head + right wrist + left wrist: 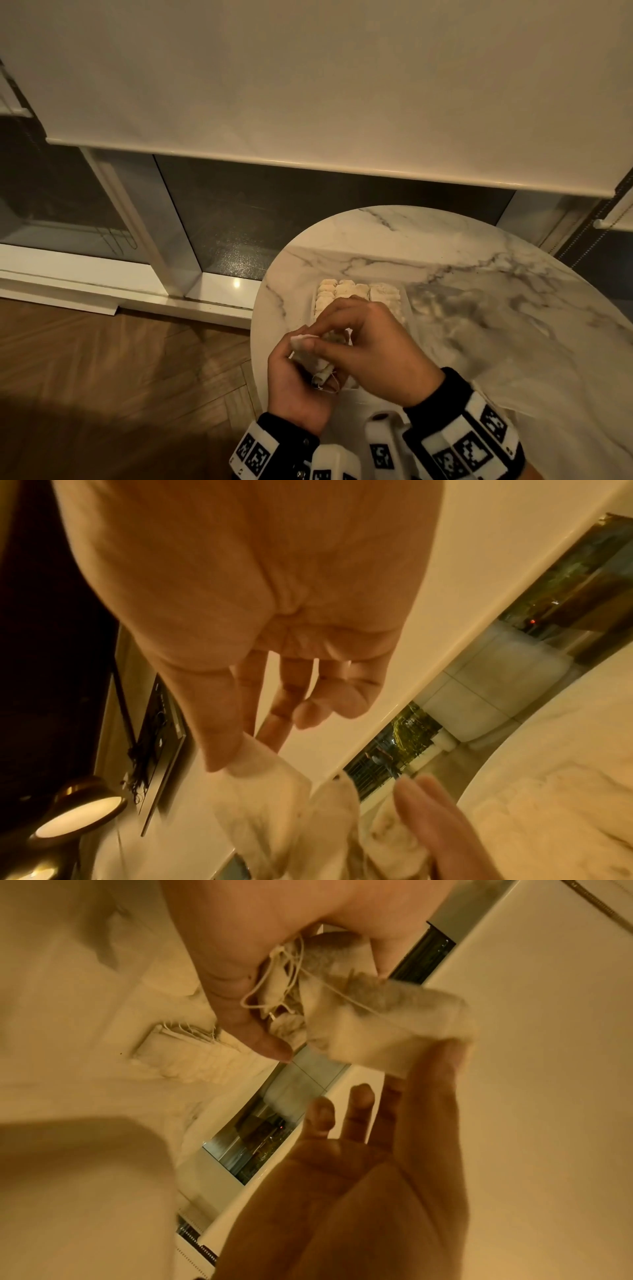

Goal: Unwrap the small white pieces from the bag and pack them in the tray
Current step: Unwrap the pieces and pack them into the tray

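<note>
Left hand (297,383) holds the small white piece (313,358) from below, fingers curled round its lower end; loose string trails beside that grip. Right hand (370,346) pinches the piece's upper edge between thumb and forefinger, other fingers spread loose. The piece hangs between both grips, raised above the tray's near end. Beyond the grip, the tray (407,301) sits on the marble table (496,308), with rows of white pieces (346,289) packed inside.

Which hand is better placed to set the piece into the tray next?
Probably the right hand: it pinches the small white piece and hangs directly over the tray; the left hand sits nearer the table's edge.
</note>
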